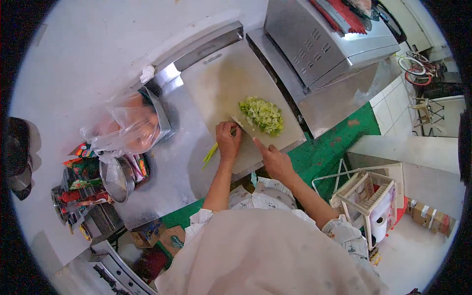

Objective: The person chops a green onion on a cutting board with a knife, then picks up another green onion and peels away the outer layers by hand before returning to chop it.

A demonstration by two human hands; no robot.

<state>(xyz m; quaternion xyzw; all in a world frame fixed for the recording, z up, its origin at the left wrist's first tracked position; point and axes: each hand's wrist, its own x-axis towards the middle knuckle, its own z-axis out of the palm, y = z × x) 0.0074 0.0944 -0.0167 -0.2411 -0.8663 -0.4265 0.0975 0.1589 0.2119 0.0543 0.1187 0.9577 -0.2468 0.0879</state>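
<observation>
On the cutting board [211, 86], my left hand [228, 140] is closed with its fingers bent over a small bunch of thin green stalks [211, 154] that look like spring onion. Their ends stick out toward the lower left. My right hand [276, 161] grips a knife [244, 127], its handle mostly hidden in the fist. The blade points up and left, its tip area close beside my left fingertips. Just beyond the blade lies a heap of chopped pale green pieces [262, 115] on the board.
Left on the steel counter [172, 162] are a plastic-bagged container [130, 125], a metal bowl [116, 179] and several packets [81, 184]. A steel appliance [319, 44] stands to the right of the board. A cream rack [366, 196] stands on the floor at right.
</observation>
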